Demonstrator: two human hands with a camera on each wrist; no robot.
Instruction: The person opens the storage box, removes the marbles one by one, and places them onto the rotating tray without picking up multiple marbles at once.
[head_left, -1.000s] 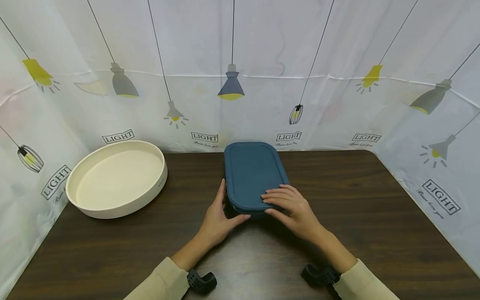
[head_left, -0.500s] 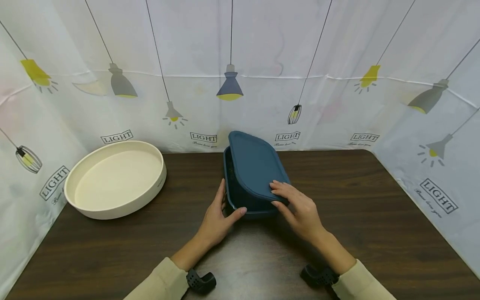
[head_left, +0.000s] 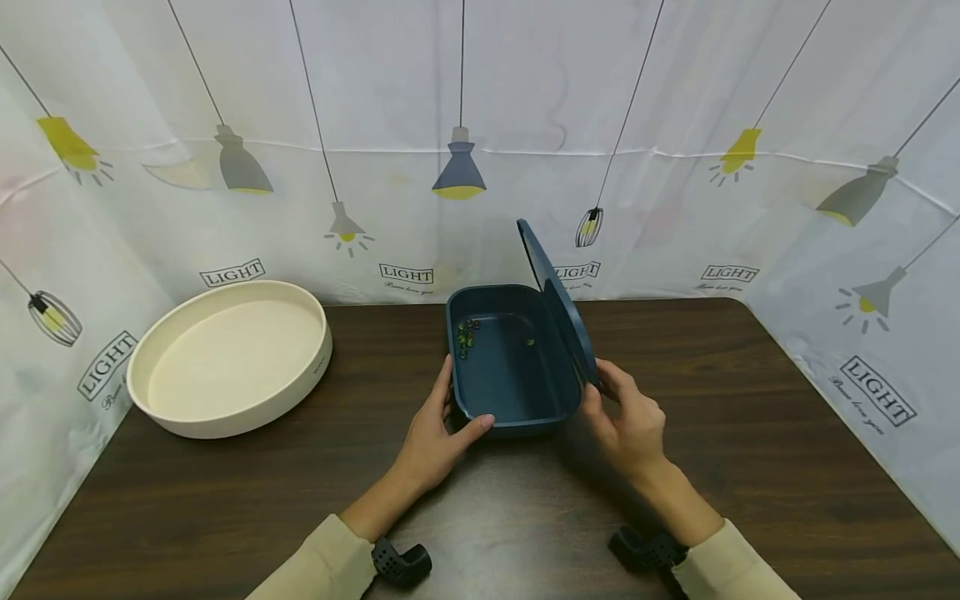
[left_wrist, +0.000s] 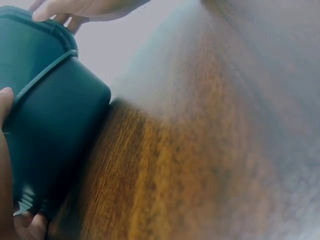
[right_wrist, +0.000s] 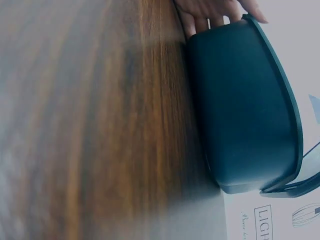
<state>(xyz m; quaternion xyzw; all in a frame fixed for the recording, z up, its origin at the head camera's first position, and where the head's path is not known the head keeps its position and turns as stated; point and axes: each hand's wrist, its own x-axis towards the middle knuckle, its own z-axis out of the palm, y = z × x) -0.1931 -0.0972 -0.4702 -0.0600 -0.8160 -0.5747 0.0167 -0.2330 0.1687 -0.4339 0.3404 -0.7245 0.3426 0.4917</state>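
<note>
A dark blue rectangular storage box stands on the table with its top uncovered. Small shiny green and amber pieces lie in it, mostly at the far left, with one green piece farther right. My left hand grips the near left corner, thumb on the front rim and fingers along the side. The matching blue lid stands steeply tilted along the box's right rim. Its near end is held by my right hand, whose fingers are partly hidden behind it. The right wrist view shows the box's smooth outer wall.
A round cream tray with a low wall stands at the back left of the dark wooden table. A white curtain printed with lamps hangs behind the table and along both sides.
My right hand has lifted the lid off the box and swung it up and right, from flat to nearly upright, uncovering the pieces inside. The left hand stays at the box's corner.
</note>
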